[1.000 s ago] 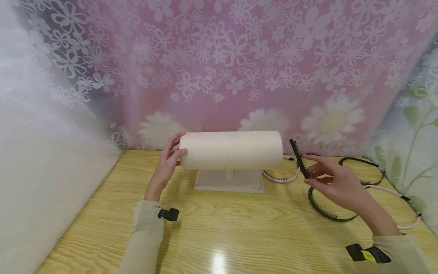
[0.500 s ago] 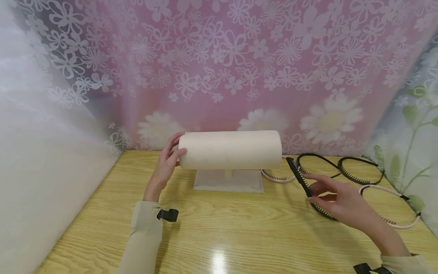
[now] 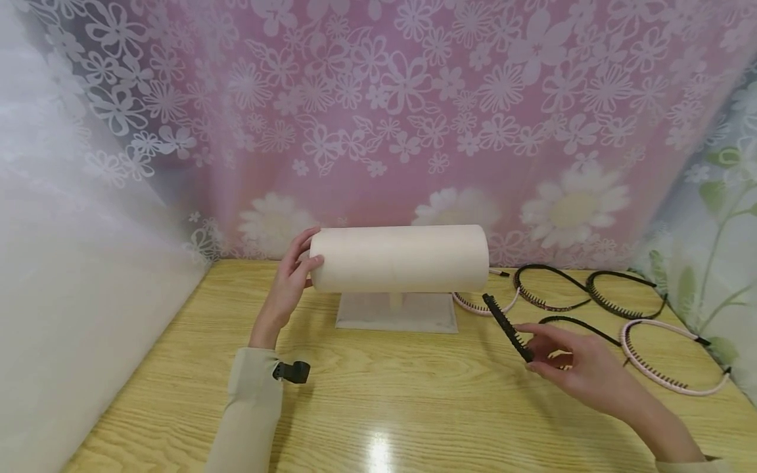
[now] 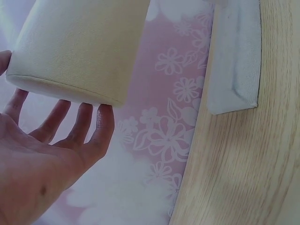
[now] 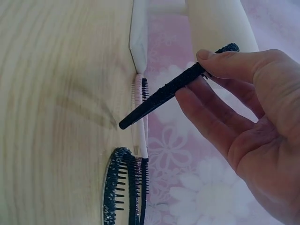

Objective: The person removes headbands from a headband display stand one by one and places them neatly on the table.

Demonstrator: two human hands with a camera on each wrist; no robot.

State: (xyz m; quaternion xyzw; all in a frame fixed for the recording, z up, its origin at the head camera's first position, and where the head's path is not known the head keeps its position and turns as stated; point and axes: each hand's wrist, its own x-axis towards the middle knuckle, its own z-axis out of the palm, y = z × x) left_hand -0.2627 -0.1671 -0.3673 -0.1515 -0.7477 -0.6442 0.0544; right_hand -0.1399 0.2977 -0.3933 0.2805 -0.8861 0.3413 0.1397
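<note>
A cream padded cylinder stands on a short post above a pale rectangular base, like a headband stand. My left hand grips its left end, thumb on the front; in the left wrist view, the fingertips touch the end's rim. To the right, in front of the cylinder and apart from it, my right hand pinches a black toothed headband above the table. The right wrist view shows the thumb on the glittery band and fingers beneath it.
Several headbands lie on the wooden table at right: a pink one partly behind the base, black ones, another black one partly hidden by the right hand, and a pink one. A floral curtain hangs behind.
My right hand has come down and nearer, carrying the black headband lower and slightly left. More of the headbands on the table now show. The left hand and the stand keep their place.
</note>
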